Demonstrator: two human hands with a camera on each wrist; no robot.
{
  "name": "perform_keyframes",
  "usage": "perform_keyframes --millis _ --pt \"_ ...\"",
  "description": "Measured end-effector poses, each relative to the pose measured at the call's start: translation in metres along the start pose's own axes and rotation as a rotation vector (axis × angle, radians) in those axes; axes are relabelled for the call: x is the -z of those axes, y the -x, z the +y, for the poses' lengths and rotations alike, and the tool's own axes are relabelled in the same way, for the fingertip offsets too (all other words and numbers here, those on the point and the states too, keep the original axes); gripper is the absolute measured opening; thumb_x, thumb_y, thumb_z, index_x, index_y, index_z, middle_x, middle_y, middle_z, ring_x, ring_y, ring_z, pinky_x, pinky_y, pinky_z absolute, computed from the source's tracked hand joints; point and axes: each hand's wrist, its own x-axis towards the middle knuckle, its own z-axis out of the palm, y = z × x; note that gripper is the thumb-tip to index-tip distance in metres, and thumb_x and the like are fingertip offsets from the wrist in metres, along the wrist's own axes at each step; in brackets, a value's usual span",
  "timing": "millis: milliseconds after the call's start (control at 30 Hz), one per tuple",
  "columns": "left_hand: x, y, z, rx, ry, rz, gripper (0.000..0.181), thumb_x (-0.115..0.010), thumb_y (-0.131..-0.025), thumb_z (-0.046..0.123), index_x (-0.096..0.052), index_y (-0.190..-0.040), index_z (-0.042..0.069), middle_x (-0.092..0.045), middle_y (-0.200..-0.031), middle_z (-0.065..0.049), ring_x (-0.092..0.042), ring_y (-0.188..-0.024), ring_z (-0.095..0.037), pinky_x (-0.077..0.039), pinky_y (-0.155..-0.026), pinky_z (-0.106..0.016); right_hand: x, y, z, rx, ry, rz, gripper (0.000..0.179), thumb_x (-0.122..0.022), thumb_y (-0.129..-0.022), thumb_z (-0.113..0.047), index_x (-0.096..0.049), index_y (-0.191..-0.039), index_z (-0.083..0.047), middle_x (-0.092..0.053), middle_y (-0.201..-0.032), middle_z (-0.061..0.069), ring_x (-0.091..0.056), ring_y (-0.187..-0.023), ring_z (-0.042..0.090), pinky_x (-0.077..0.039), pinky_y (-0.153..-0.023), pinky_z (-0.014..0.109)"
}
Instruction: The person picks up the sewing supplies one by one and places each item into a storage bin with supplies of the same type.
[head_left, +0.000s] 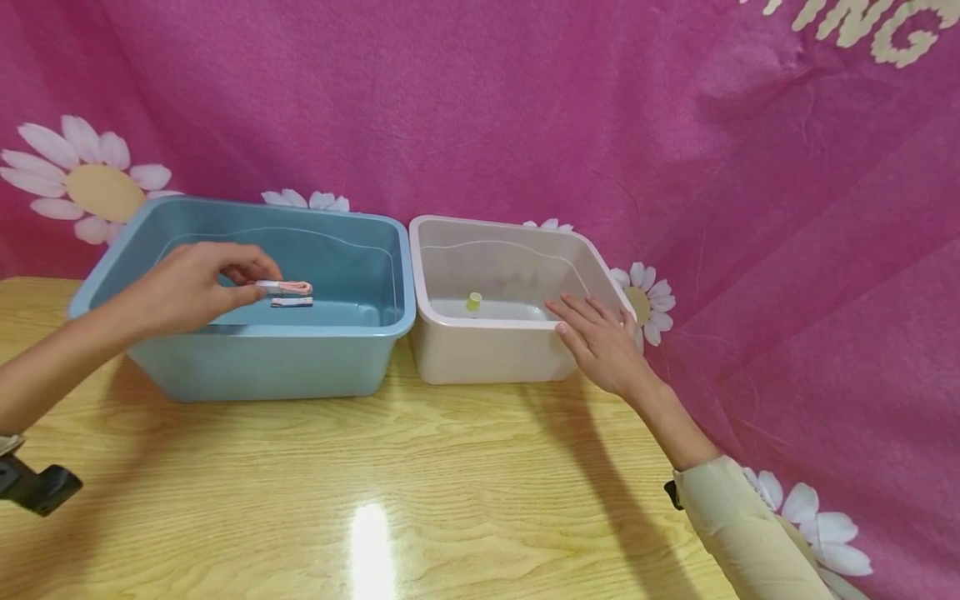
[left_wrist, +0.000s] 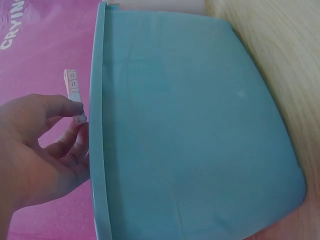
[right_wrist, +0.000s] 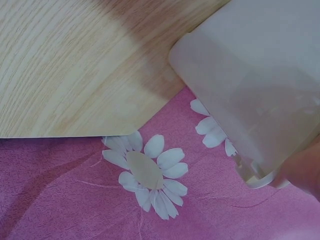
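Over the blue bin (head_left: 258,367), my left hand (head_left: 198,283) pinches a folded tape measure (head_left: 288,287) between thumb and fingers. In the left wrist view, printed numbers show on the white tape measure (left_wrist: 72,85), beside the bin's rim (left_wrist: 98,150). Below it in the head view, a second small folded strip (head_left: 291,302), white with dark edges, appears inside the blue bin. My right hand (head_left: 607,346) rests on the near right rim of the pale bin (head_left: 495,354), its fingers extended over the inside. A small yellow-green cylindrical piece (head_left: 474,301) is in that bin.
The two bins stand side by side on a wood-grain table (head_left: 420,483). Behind and to the right hangs a magenta cloth (head_left: 480,108) with daisies. The table's corner (right_wrist: 132,132) shows near the pale bin in the right wrist view.
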Motion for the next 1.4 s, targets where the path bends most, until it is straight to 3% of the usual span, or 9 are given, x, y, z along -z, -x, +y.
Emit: perform_keyframes --millis 233,567,1033,1400 --pt "-0.001 -0.015 -0.01 0.029 -0.031 -0.048 0.02 -0.07 -0.09 0.003 -0.071 -0.109 0.01 -0.07 -0.1 -0.01 -0.063 -0.092 -0.029 -0.047 -0.068 -0.04 -0.001 0.001 0.001 -0.008 0.001 -0.008 0.046 -0.039 -0.107 -0.041 -0.047 -0.15 -0.026 -0.041 -0.155 0.005 -0.03 -0.141 0.042 -0.006 -0.106 0.072" --pt "0.001 -0.03 -0.025 0.111 -0.007 -0.114 0.019 -0.068 -0.09 0.004 -0.069 -0.11 0.006 -0.068 -0.099 -0.014 -0.058 -0.085 -0.03 -0.045 -0.062 -0.038 0.0 0.0 0.0 -0.012 0.003 -0.009 0.046 -0.039 -0.107 -0.041 -0.048 -0.15 -0.026 -0.041 -0.155 0.005 -0.029 -0.141 0.041 -0.006 -0.106 0.072" --pt "-0.006 -0.049 -0.037 0.103 -0.055 -0.171 0.012 -0.066 -0.09 0.004 -0.069 -0.101 0.007 -0.07 -0.097 -0.018 -0.058 -0.083 -0.03 -0.045 -0.064 -0.04 -0.001 0.0 0.001 -0.014 0.0 -0.012 0.046 -0.039 -0.107 -0.041 -0.048 -0.15 -0.026 -0.04 -0.155 0.005 -0.029 -0.142 0.041 -0.006 -0.106 0.072" --pt "-0.015 -0.062 -0.038 0.132 -0.06 -0.216 0.009 -0.063 -0.089 0.0 -0.067 -0.096 0.005 -0.067 -0.103 -0.025 -0.057 -0.097 -0.041 -0.049 -0.074 -0.05 -0.001 -0.001 0.002 -0.01 0.004 -0.011 0.046 -0.038 -0.107 -0.042 -0.048 -0.149 -0.026 -0.041 -0.155 0.005 -0.029 -0.142 0.04 -0.006 -0.106 0.072"
